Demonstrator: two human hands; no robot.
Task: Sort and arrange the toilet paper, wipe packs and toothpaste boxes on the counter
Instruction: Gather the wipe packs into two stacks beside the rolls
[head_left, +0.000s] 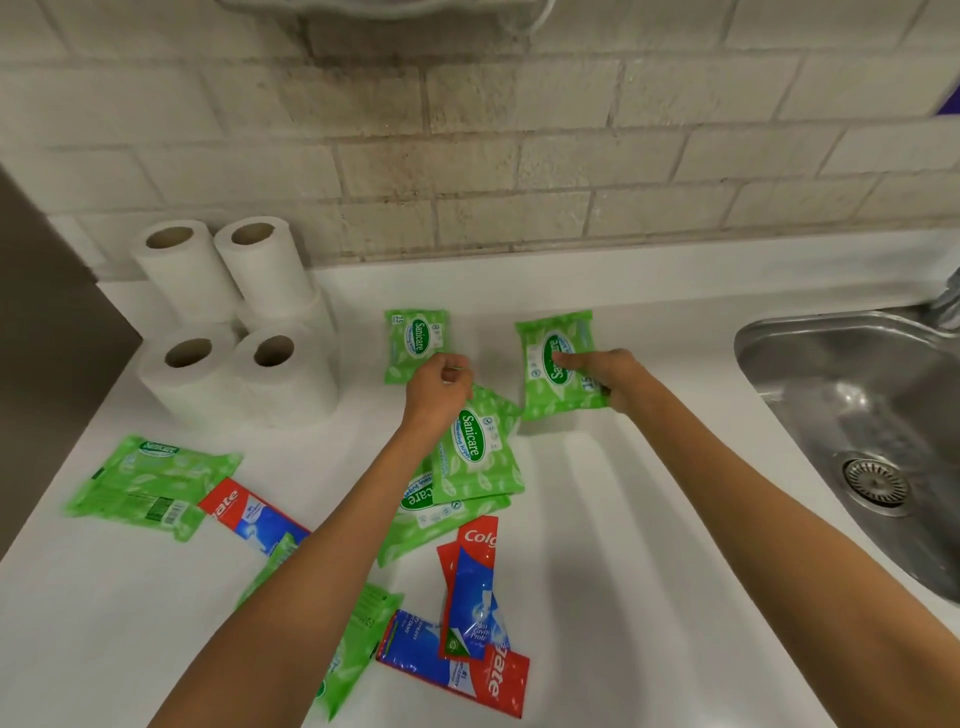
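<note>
Several white toilet paper rolls (236, 322) stand stacked at the back left of the white counter (623, 571). A green wipe pack (415, 343) lies flat near the back middle; my left hand (439, 392) hovers at its near edge, fingers curled, holding nothing that I can see. My right hand (610, 376) grips a second green wipe pack (558, 364), thumb on top, just above the counter. Two more wipe packs (475, 462) lie overlapped under my left wrist. Another pack (150, 483) lies at the left. Red and blue toothpaste boxes (470, 592) lie scattered near the front.
A steel sink (857, 431) with a drain is sunk into the counter at the right, with a tap base at its far corner. A pale brick wall runs behind. A dark panel borders the left edge. More green packs lie under my left forearm.
</note>
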